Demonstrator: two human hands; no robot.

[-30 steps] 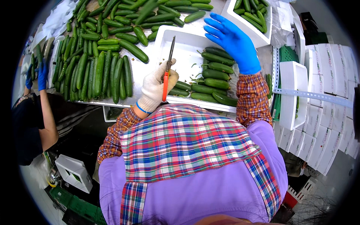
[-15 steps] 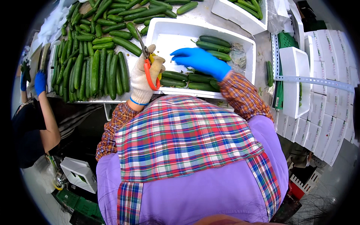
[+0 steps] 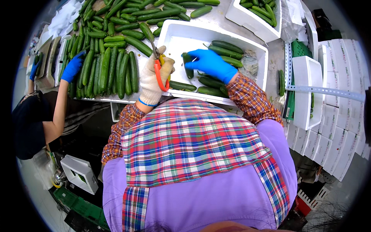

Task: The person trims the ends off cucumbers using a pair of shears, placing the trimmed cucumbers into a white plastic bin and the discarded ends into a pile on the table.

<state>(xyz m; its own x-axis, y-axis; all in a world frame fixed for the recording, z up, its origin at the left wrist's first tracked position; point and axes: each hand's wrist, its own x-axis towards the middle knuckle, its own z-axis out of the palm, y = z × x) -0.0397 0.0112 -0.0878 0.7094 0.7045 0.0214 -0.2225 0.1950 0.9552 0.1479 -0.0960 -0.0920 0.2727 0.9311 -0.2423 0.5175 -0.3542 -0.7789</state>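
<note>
Your right grip (image 3: 210, 63), in its blue glove, is closing around one short cucumber (image 3: 188, 65) and holding it upright over the white foam box (image 3: 170, 36), at about one o'clock from your chest. A second ago that hand was reaching up toward two o'clock with fingers spread and nothing in it; half a second ago it was lying flat across the box. So it is now coming back with a cucumber picked up, which I judge means one more piece is being placed or checked in the box.

Your left grip (image 3: 154, 77), in a pale knit glove, is clenching the red-handled scissors (image 3: 160, 69) at about eleven o'clock, blades pointing up and away. It is staying much where it was, only drawing slightly closer to the box's near-left edge.

Inside the box, more cucumbers are lying in a row along the far right side and along the near wall; the middle floor is showing white.

At ten to twelve o'clock, the loose cucumber pile (image 3: 112, 58) is covering the worktop (image 3: 276, 58). At nine o'clock, a co-worker's blue-gloved hand (image 3: 72, 67) is resting at the pile's left edge. A second white box (image 3: 251, 19) of cucumbers is sitting at one o'clock, farther off.
</note>
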